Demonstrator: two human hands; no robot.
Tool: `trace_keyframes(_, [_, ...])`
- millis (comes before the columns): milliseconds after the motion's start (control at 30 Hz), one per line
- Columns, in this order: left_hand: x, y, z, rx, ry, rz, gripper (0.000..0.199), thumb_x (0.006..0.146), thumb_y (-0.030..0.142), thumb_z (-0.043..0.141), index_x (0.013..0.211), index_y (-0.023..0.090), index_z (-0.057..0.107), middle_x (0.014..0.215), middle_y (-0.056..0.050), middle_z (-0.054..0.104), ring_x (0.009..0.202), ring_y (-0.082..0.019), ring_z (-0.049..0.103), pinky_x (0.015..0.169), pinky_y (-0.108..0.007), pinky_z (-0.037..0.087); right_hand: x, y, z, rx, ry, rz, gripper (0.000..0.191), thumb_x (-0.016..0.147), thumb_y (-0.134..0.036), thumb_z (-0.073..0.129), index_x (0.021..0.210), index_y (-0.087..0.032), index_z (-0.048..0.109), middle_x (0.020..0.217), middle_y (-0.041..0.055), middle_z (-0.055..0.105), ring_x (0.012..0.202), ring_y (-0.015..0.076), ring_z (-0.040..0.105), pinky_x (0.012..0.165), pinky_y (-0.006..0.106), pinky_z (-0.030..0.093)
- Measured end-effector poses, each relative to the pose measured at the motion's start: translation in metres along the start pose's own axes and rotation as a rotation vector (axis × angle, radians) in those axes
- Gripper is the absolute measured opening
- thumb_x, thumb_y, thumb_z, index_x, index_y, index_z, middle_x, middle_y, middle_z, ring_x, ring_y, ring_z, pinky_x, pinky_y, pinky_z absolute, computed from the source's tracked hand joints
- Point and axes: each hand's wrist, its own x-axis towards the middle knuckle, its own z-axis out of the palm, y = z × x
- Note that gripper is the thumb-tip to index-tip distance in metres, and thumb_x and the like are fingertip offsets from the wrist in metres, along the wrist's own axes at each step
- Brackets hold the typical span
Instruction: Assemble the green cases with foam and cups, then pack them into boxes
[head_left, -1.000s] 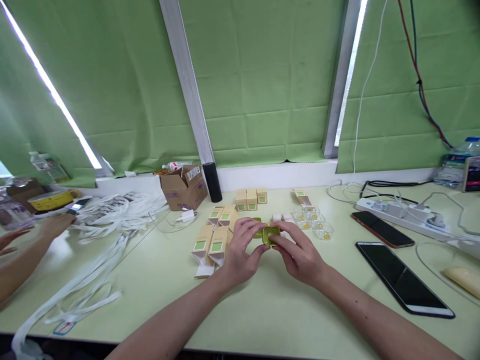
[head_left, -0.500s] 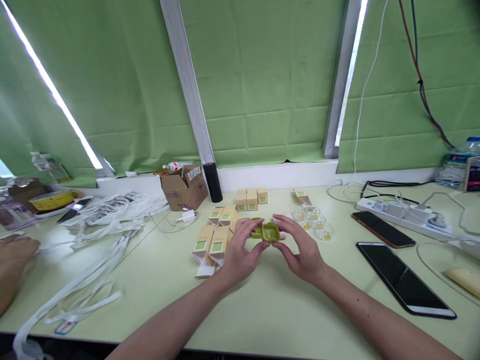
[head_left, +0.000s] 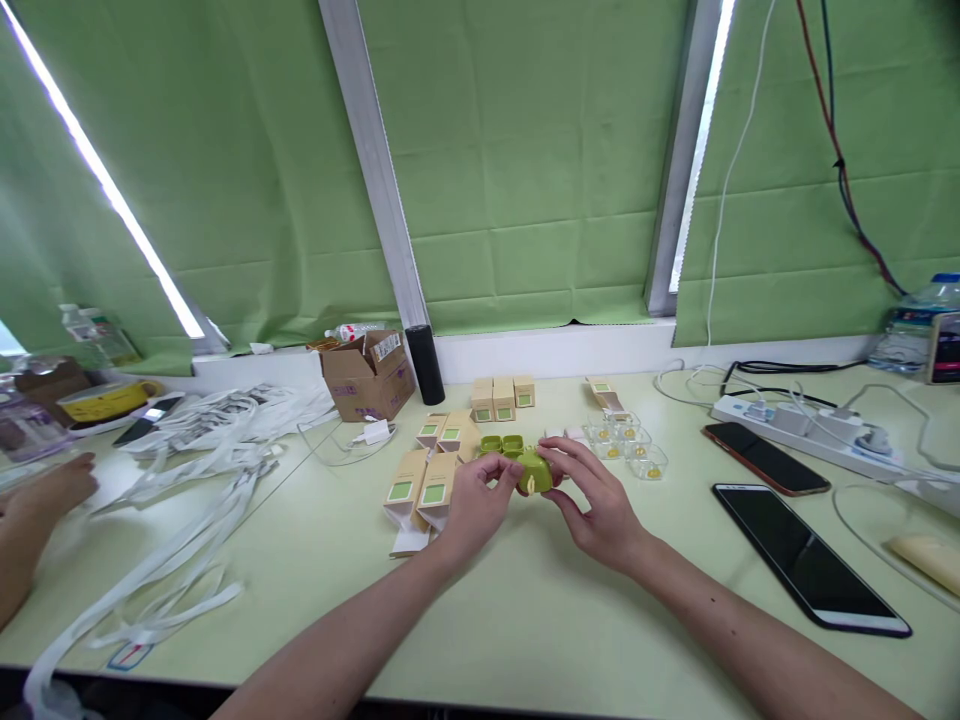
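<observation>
Both my hands hold one small olive-green case (head_left: 535,474) above the table. Its rounded outer side faces me, with a pale yellow loop (head_left: 532,486) low on it. My left hand (head_left: 480,500) pinches the case's left edge between thumb and fingers. On the other side, my right hand (head_left: 596,500) grips it with the thumb below and fingers on top. Just behind my left fingers lie several more green cases (head_left: 501,443), hollow sides up, partly hidden. Small tan boxes (head_left: 441,485) with green labels stand left of my left hand. Clear plastic trays (head_left: 626,440) with yellow bits sit beyond my right hand.
More tan boxes (head_left: 504,398) stand farther back, near a black cylinder (head_left: 424,365) and a cardboard carton (head_left: 367,378). White straps (head_left: 202,500) spread leftward beside another person's hand (head_left: 49,495). To the right are two phones (head_left: 810,555) and a power strip (head_left: 810,430).
The case has been turned: its hollow inside showed before, now its rounded outside and loop do. My left fingers have drawn back, uncovering the green cases behind. The other person's hand has shifted slightly.
</observation>
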Motion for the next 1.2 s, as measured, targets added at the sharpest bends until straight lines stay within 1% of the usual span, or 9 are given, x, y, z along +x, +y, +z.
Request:
trace_keyframes(167, [-0.002, -0.002, 0.001, -0.005, -0.038, -0.037, 0.065, 0.098, 0.074, 0.056, 0.067, 0.018, 0.068, 0.067, -0.005, 0.069, 0.064, -0.017, 0.062, 0.063, -0.029, 0.047, 0.002, -0.003, -0.002, 0.112, -0.042, 0.128, 0.048, 0.1, -0.015, 0.062, 0.146, -0.029, 0.059, 0.142, 0.0161, 0.064, 0.098, 0.0255, 0.073, 0.082, 0.044, 0.067])
trace_keyframes(400, [-0.003, 0.003, -0.002, 0.102, -0.091, 0.043, 0.051, 0.107, 0.052, 0.051, 0.073, 0.018, 0.069, 0.079, -0.006, 0.071, 0.078, -0.02, 0.066, 0.075, -0.032, 0.049, 0.005, 0.0, -0.005, 0.4, -0.053, 0.488, 0.037, 0.095, -0.03, 0.073, 0.132, -0.028, 0.07, 0.123, 0.0094, 0.076, 0.096, 0.0245, 0.073, 0.082, 0.042, 0.064])
trace_keyframes(467, [-0.003, 0.002, -0.003, 0.17, -0.078, 0.078, 0.039, 0.106, 0.044, 0.055, 0.08, 0.018, 0.069, 0.086, -0.007, 0.071, 0.085, -0.022, 0.066, 0.08, -0.034, 0.05, 0.005, 0.005, -0.003, 0.496, -0.037, 0.558, 0.038, 0.093, -0.037, 0.076, 0.129, -0.027, 0.072, 0.121, 0.0099, 0.077, 0.104, 0.0269, 0.073, 0.084, 0.042, 0.063])
trace_keyframes(567, [-0.003, 0.001, -0.004, 0.217, -0.025, 0.161, 0.017, 0.099, 0.032, 0.065, 0.11, 0.02, 0.068, 0.111, -0.01, 0.069, 0.103, -0.025, 0.066, 0.089, -0.038, 0.054, 0.003, 0.009, -0.002, 0.588, -0.009, 0.616, 0.041, 0.091, -0.046, 0.08, 0.126, -0.027, 0.073, 0.121, 0.0104, 0.077, 0.11, 0.0287, 0.072, 0.087, 0.042, 0.061])
trace_keyframes(667, [-0.005, 0.002, -0.005, 0.233, -0.037, 0.3, 0.05, 0.092, 0.018, 0.071, 0.139, 0.024, 0.056, 0.134, -0.013, 0.062, 0.128, -0.029, 0.056, 0.104, -0.045, 0.053, 0.003, 0.01, -0.001, 0.598, -0.018, 0.641, 0.042, 0.091, -0.049, 0.079, 0.126, -0.027, 0.074, 0.124, 0.0105, 0.076, 0.111, 0.0287, 0.071, 0.09, 0.043, 0.06])
trace_keyframes(733, [-0.005, 0.005, -0.005, 0.273, -0.077, 0.399, 0.063, 0.09, 0.011, 0.07, 0.148, 0.028, 0.052, 0.14, -0.013, 0.06, 0.137, -0.032, 0.048, 0.111, -0.051, 0.05, 0.003, 0.01, -0.001, 0.577, -0.037, 0.661, 0.042, 0.092, -0.049, 0.079, 0.126, -0.026, 0.075, 0.125, 0.0102, 0.076, 0.109, 0.028, 0.071, 0.091, 0.043, 0.059])
trace_keyframes(867, [-0.006, 0.007, -0.005, 0.364, -0.157, 0.489, 0.06, 0.093, 0.005, 0.065, 0.146, 0.032, 0.061, 0.143, -0.011, 0.06, 0.139, -0.033, 0.043, 0.118, -0.057, 0.043, 0.003, 0.008, 0.0, 0.51, -0.068, 0.683, 0.041, 0.092, -0.05, 0.078, 0.125, -0.025, 0.076, 0.121, 0.0095, 0.077, 0.099, 0.0258, 0.069, 0.089, 0.044, 0.059])
trace_keyframes(1033, [-0.001, 0.001, -0.005, 0.226, -0.134, 0.414, 0.049, 0.091, 0.01, 0.073, 0.134, 0.032, 0.072, 0.134, -0.009, 0.068, 0.137, -0.032, 0.048, 0.117, -0.054, 0.044, 0.004, 0.006, -0.002, 0.457, -0.058, 0.672, 0.042, 0.094, -0.053, 0.073, 0.123, -0.024, 0.077, 0.115, 0.0096, 0.079, 0.096, 0.0255, 0.07, 0.088, 0.043, 0.058])
trace_keyframes(1200, [0.009, -0.008, -0.008, -0.176, -0.043, 0.044, 0.048, 0.083, 0.031, 0.089, 0.129, 0.024, 0.076, 0.134, -0.013, 0.071, 0.123, -0.03, 0.064, 0.108, -0.046, 0.05, 0.007, 0.008, -0.005, 0.321, 0.048, 0.677, 0.035, 0.097, -0.052, 0.065, 0.114, -0.023, 0.077, 0.102, 0.0089, 0.079, 0.093, 0.0261, 0.073, 0.084, 0.041, 0.057])
